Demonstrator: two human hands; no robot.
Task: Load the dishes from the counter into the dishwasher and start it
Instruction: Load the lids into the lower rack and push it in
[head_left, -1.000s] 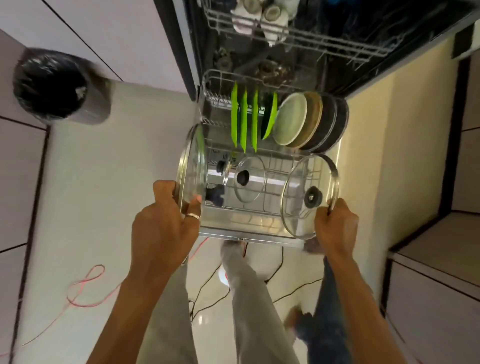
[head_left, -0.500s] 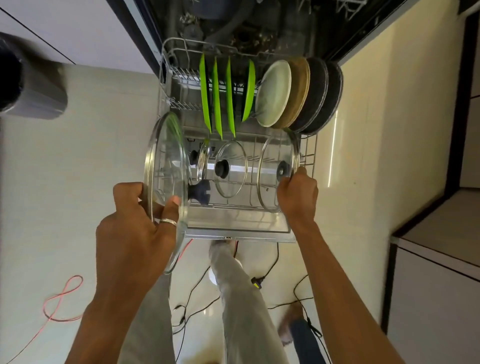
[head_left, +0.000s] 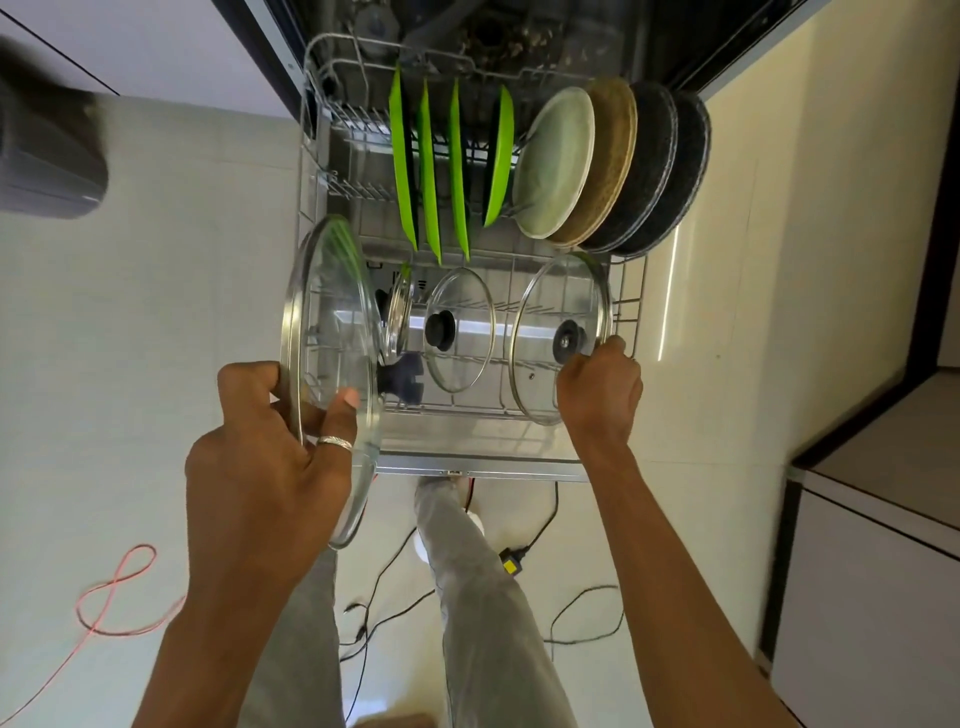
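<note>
Grey bin far left — red cord, black cables on pale floor.

Four bright green plates stand at twelve o'clock. Toward one o'clock come a pale sage plate, a tan speckled plate and two black plates flecked with grey. The big glass lid and the medium glass lid are clear, steel-rimmed. The ring is silver. On the cream floor, a red cable lies at eight o'clock and a yellow plug at six. The trousers are grey.
</note>
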